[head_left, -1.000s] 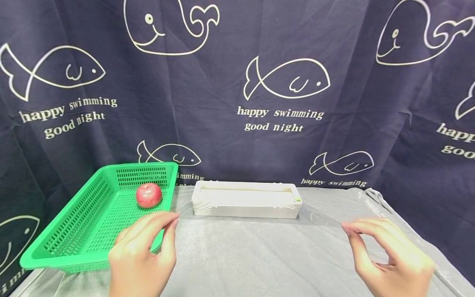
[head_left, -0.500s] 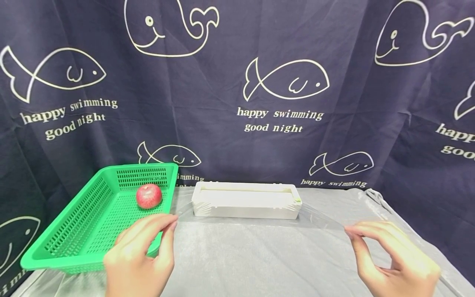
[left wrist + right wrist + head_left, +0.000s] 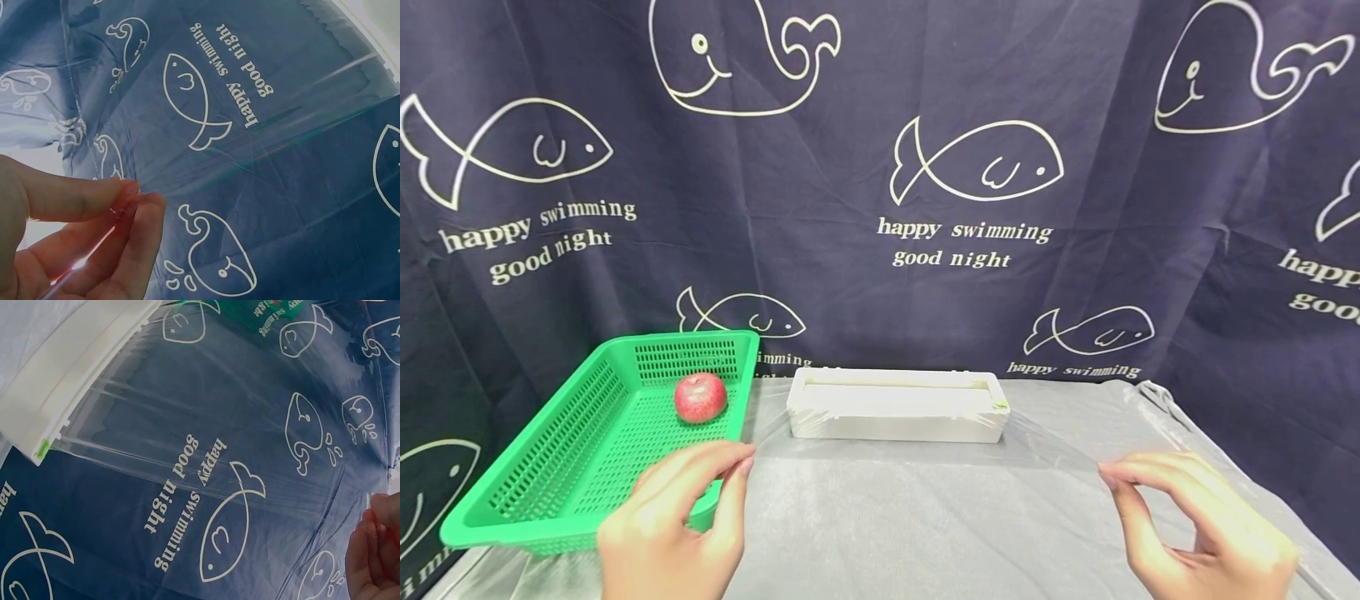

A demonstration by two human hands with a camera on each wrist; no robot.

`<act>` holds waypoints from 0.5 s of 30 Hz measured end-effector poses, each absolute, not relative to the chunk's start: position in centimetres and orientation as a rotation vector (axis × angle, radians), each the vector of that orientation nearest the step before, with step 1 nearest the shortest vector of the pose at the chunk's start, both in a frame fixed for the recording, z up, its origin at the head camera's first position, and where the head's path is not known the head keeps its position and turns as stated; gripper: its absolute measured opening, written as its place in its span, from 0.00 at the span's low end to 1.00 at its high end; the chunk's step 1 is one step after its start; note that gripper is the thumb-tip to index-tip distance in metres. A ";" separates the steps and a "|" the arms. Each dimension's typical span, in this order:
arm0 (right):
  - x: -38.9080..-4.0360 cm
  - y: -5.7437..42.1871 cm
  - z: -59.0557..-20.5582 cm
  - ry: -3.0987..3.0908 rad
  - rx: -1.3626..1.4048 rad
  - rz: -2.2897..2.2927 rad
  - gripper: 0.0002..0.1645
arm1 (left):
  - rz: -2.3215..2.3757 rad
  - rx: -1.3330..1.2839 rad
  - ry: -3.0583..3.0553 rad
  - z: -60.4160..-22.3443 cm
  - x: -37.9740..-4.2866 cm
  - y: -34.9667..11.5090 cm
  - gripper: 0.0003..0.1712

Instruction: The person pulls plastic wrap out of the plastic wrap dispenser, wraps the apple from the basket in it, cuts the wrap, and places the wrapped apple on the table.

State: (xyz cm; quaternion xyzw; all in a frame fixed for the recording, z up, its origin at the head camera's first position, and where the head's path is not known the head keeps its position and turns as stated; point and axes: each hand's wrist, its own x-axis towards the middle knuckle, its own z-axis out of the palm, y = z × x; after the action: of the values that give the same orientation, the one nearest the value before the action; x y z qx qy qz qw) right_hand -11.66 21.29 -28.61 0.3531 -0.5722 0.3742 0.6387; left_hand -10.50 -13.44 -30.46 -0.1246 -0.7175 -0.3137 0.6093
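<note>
"Head view first: how is the clear film (image 3: 917, 452) held?"

"By its near corners, it seems. One is pinched between thumb and fingers of the left hand (image 3: 673, 521), the other between thumb and fingertips of the right hand (image 3: 1210, 525). A thin sheet like this is probably best gripped at the corners, so that it is not folded onto itself."

"And why are the hands set so wide apart?"

"Presumably so that the sheet is pulled evenly. It is stretched from the fingertips to the white dispenser box (image 3: 898, 425), where creases are fanned out at both ends. In the right wrist view, it is seen to be joined along the box's edge."

"Is the box steadied by anyone?"

"By neither hand. It is set lengthwise on the grey cloth (image 3: 925, 533), beyond and between them, perhaps so that it is faced squarely."

"What about the red apple (image 3: 701, 397)?"

"It is placed inside the green basket (image 3: 535, 529), at the left, presumably out of the film's way. Whether the basket is touched by the left hand cannot be told."
</note>
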 end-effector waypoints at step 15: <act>-11.2 21.5 -29.0 -1.341 0.927 1.009 0.05 | -0.702 -0.361 -1.758 -30.8 -10.0 -14.7 0.08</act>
State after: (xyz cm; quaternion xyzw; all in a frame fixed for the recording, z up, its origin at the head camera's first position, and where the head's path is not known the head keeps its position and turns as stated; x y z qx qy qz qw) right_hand -11.16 21.52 -29.00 0.3957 -0.5726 0.4307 0.5746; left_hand -10.02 -14.72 -30.78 -0.1540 -0.7492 -0.2993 0.5704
